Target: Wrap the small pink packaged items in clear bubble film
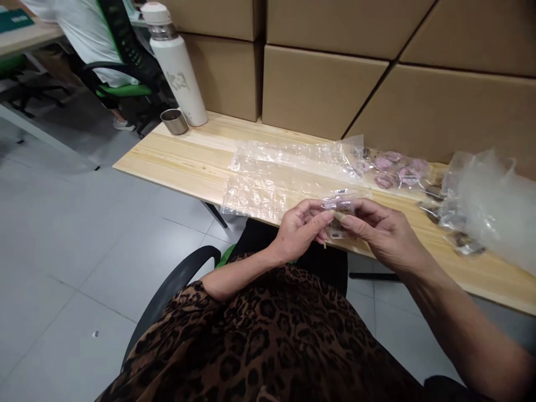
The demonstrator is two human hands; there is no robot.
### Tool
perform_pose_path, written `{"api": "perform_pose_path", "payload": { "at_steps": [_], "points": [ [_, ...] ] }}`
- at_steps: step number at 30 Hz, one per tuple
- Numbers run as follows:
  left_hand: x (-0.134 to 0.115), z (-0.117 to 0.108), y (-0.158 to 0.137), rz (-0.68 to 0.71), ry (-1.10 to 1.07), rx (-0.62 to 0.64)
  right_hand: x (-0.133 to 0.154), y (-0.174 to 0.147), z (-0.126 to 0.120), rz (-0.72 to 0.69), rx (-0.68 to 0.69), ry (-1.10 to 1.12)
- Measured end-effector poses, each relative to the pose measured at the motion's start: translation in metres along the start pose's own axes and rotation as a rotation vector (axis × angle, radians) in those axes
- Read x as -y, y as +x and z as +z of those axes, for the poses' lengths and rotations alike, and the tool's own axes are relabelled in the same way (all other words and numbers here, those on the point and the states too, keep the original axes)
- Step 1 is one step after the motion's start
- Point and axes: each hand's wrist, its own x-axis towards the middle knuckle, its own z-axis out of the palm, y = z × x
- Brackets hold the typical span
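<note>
Both hands meet at the table's near edge around a small clear plastic packet (340, 228), whose dark contents I cannot make out. My left hand (300, 230) pinches the packet's left side between thumb and fingers. On its right side, the thumb and fingers of my right hand (379, 229) are closed too. Just beyond the hands lie flat clear plastic bags (268, 192), crinkled and shiny. To their right, several pink round items in clear wrapping (393, 167) rest on the wood.
Stacked cardboard boxes (322, 89) line the back of the wooden table (201, 153). A white bottle (180, 78) and metal cup (175, 121) stand far left. At right sit a cloudy plastic bag (489, 201) and small dark packets (464, 243). A person (90, 39) sits beyond.
</note>
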Motion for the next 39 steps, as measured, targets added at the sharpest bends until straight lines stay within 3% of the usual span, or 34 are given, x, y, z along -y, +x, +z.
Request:
{"api": "perform_pose_path", "payload": {
  "at_steps": [3,6,8,11,15,19,24,29,34,39],
  "points": [
    [-0.008,-0.008,-0.005,0.123,0.235,-0.067,-0.012,0.019,-0.001,0.038,-0.028,0.164],
    [-0.018,-0.02,-0.008,0.292,0.695,-0.078,-0.03,0.04,0.002,0.064,-0.095,0.245],
    [-0.018,-0.029,-0.007,0.303,0.959,0.008,-0.042,0.047,0.001,0.089,-0.138,0.251],
    [-0.007,-0.035,-0.005,0.29,1.159,0.167,-0.058,0.041,-0.008,0.133,-0.256,0.29],
    [0.01,-0.028,-0.005,0.359,1.153,0.316,-0.066,0.011,-0.029,0.185,-0.365,0.293],
    [0.013,-0.02,-0.007,0.385,1.082,0.433,-0.054,0.0,-0.044,0.156,-0.405,0.205],
    [0.013,-0.019,-0.004,0.453,1.173,0.498,-0.046,0.043,-0.047,0.074,-0.399,0.204],
    [0.015,-0.02,-0.007,0.563,1.327,0.505,-0.055,0.08,-0.049,0.222,-0.64,0.35],
    [0.015,-0.016,-0.01,0.611,1.509,0.503,-0.021,0.09,-0.027,0.26,-0.536,0.41],
    [0.014,-0.014,-0.009,0.6,1.554,0.518,0.011,0.118,0.018,0.382,-0.413,0.23]
  ]
}}
